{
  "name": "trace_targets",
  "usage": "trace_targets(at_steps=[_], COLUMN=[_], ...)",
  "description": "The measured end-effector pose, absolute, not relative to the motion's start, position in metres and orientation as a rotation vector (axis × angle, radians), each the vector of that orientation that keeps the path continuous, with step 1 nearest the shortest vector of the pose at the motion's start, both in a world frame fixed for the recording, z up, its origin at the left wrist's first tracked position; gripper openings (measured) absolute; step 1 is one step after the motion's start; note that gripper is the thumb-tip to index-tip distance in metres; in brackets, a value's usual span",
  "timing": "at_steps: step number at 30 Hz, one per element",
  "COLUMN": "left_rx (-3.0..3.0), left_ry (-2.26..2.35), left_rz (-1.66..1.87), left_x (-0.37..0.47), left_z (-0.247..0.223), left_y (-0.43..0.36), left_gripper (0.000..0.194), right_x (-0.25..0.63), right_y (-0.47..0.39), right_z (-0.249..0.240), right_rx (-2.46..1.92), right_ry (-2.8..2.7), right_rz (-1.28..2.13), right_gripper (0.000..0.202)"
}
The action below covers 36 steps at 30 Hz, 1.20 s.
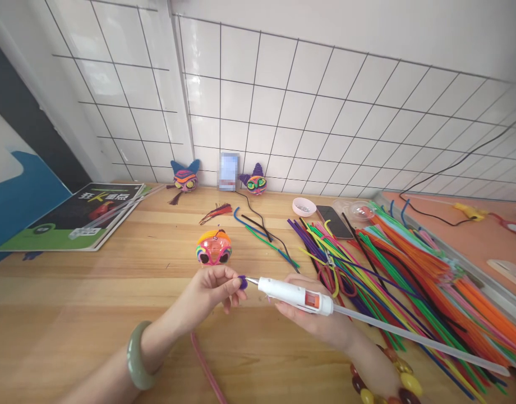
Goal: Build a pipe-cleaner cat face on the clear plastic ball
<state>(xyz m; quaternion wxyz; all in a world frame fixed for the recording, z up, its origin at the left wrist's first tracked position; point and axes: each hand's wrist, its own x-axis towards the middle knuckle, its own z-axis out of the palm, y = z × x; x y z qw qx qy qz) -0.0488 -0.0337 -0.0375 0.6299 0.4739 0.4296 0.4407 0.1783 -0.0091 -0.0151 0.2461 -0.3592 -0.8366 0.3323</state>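
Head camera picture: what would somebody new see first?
Probably the white glue gun in the right hand, its tip at the purple piece in the left hand. Next, the bright fuzzy sticks spread over the right side, then the colorful big-eyed craft beyond the left hand.

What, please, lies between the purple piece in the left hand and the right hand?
In the head view, the front of the white glue gun lies there, its metal nozzle pointing at the purple piece.
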Motion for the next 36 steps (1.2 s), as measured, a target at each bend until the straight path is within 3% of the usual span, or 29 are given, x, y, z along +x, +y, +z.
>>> trace_targets(at_steps=[10, 14, 21, 36], left_rx=[1.065, 1.058, 1.044, 0.784], left_ry=[1.001, 1.024, 1.003, 0.917], left_rz=[1.018, 1.020, 0.998, 0.960], left_x=[-0.047, -0.047, -0.046, -0.037], left_z=[-0.034, -0.034, -0.038, -0.031], left_y=[-0.033, -0.034, -0.038, -0.045], left_gripper=[0.029, 0.029, 0.026, 0.028], right_x=[0.182, 0.189, 0.192, 0.201], right_y=[-0.004, 0.005, 0.008, 0.004], right_z=[-0.024, -0.035, -0.037, -0.036], right_rx=[-0.927, -0.913, -1.171, -1.068], right_ry=[-2.276, -2.413, -2.729, -2.707], right_rz=[0.796, 0.588, 0.191, 0.565], right_gripper=[0.015, 0.007, 0.019, 0.059])
